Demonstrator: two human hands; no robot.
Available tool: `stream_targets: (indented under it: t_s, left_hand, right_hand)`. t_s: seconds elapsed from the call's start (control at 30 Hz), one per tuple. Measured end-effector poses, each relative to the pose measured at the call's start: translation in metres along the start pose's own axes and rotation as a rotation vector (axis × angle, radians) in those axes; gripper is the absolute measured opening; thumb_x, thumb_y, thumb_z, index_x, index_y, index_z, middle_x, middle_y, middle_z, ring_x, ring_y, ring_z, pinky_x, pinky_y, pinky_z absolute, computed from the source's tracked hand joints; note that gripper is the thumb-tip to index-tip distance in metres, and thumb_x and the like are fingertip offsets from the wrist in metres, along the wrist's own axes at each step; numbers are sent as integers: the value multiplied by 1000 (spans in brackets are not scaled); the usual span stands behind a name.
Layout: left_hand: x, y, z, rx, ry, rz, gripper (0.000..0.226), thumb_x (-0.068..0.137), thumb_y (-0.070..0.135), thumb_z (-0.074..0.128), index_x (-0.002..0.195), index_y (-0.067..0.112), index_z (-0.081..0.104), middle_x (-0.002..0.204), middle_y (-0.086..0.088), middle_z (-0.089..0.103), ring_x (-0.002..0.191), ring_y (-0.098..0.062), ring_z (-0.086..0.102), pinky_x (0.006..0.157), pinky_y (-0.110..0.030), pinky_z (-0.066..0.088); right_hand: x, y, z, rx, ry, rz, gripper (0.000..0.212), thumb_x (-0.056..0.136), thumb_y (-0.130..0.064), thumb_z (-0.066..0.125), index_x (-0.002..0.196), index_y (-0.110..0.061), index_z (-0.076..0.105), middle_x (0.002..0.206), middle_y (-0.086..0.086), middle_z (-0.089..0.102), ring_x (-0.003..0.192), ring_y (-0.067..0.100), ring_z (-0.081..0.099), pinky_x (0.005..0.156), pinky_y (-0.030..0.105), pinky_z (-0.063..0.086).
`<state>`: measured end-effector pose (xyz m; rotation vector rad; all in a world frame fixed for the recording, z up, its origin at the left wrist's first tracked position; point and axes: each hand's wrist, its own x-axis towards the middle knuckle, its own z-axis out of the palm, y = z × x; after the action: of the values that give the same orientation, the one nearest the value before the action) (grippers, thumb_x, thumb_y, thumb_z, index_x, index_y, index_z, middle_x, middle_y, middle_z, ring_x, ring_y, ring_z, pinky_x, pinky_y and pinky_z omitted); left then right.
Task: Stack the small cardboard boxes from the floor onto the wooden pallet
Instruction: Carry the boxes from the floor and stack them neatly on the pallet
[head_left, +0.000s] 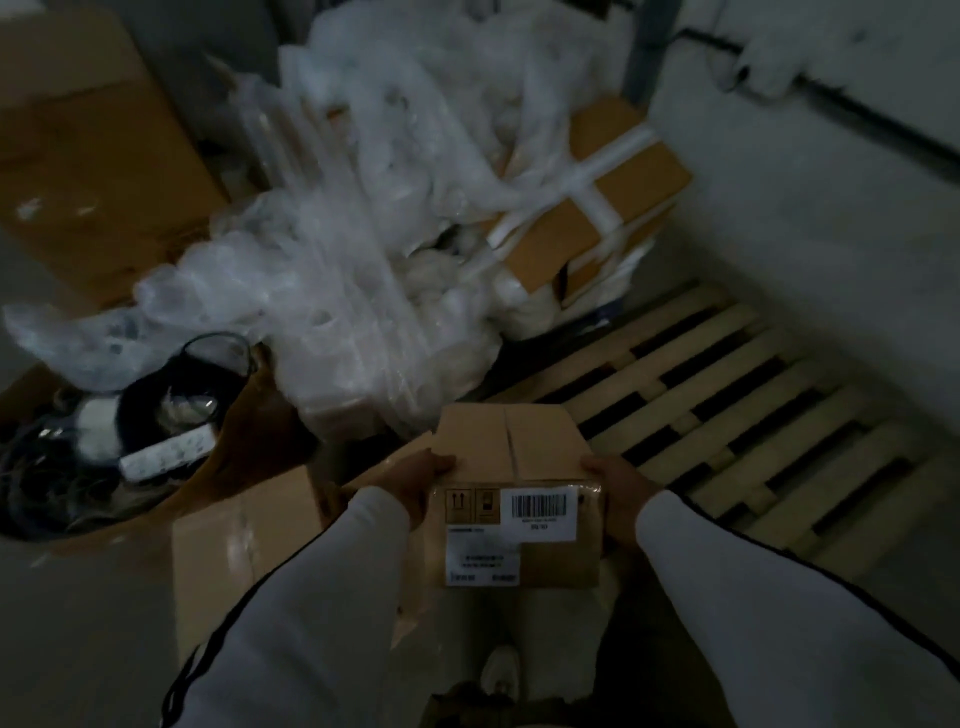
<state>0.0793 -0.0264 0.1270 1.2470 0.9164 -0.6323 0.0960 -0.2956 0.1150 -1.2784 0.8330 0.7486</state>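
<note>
Big heap of clear plastic wrap (363, 234) fills the middle, w/ a white-strapped carton (597, 208) at its right edge. Left: open box of cables & junk (130, 441), tall brown carton (88, 156) behind it. White wall (831, 208) on right

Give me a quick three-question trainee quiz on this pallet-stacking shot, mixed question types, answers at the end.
1. True or false: the small cardboard box already rests on the wooden pallet.
2. Multiple choice: what lies piled beside the pallet? A) clear plastic wrap B) bricks C) tyres
3. Fill in: the left hand and right hand grip the box by its two opposite ____.

Key: 1 false, it is held in the air; 2 A; 3 sides.
</note>
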Motion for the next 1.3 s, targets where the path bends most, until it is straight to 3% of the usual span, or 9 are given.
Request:
stream_targets:
  t_s: [0.13,0.27,0.37,0.53,0.9,1.0,1.1,1.17,1.3]
  left_hand:
    - [29,46,66,203,-105,82,39,101,14,57,138,9,49,121,-18,65,107,-42,64,92,-59,53]
    - [69,100,150,362,-261,208,54,101,5,54,151,18,40,141,-18,55,122,-47,55,98,-65,48]
    - [89,131,217,386,-350,244,57,101,-1,49,153,19,37,142,-18,53,118,-45,56,85,-56,54]
    - [159,161,326,390,-367,236,55,101,6,50,151,27,41,137,-14,59,117,-41,61,96,-63,51]
    - [392,191,524,525,-373,227,53,98,29,60,145,45,42,135,-3,62,110,-30,68,88,-55,58]
    - [470,181,562,599,-396,299,55,103,28,55,154,31,34,144,-2,53,118,-26,60,100,-50,53]
    - [538,169,587,643,-354,333,39,104,32,53,140,22,44,135,-1,55,106,-19,61,83,-32,55]
    - [590,161,597,656,-329,347,51,101,38,57,146,17,46,133,-5,59,111,-24,62,91,-40,55]
    - [678,144,617,673,-338,406,54,99,41,60,146,20,46,135,-3,59,114,-25,61,99,-45,52]
  right_hand:
    - [-7,-31,-48,133,112,-63,21,98,-18,53,111,-3,59,105,21,67,91,37,65,82,46,55]
    - [12,-61,-100,278,219,-120,33,95,-16,55,126,-4,59,123,20,66,111,41,63,95,51,54]
    - [27,-102,-141,353,275,-193,26,97,-8,53,119,1,63,110,17,68,91,34,64,75,41,55]
    - [89,-182,-227,379,294,-243,11,98,-6,53,95,-4,64,91,12,64,77,26,59,63,34,48]
    - [332,-258,-380,474,313,-176,18,100,-5,53,112,-2,66,104,15,69,85,31,64,68,37,52]
    - [424,-252,-411,507,342,-205,20,100,-5,53,112,-4,68,107,17,70,90,33,65,75,41,54]
    - [501,-247,-436,476,324,-238,28,98,-4,54,124,-4,65,117,17,69,95,31,65,85,40,55]
    - [547,-250,-450,430,297,-300,30,98,0,53,126,-5,62,109,12,68,90,24,63,77,31,56]
    - [630,-248,-474,461,318,-344,32,98,-2,53,128,-3,63,111,13,69,92,31,64,71,35,56]
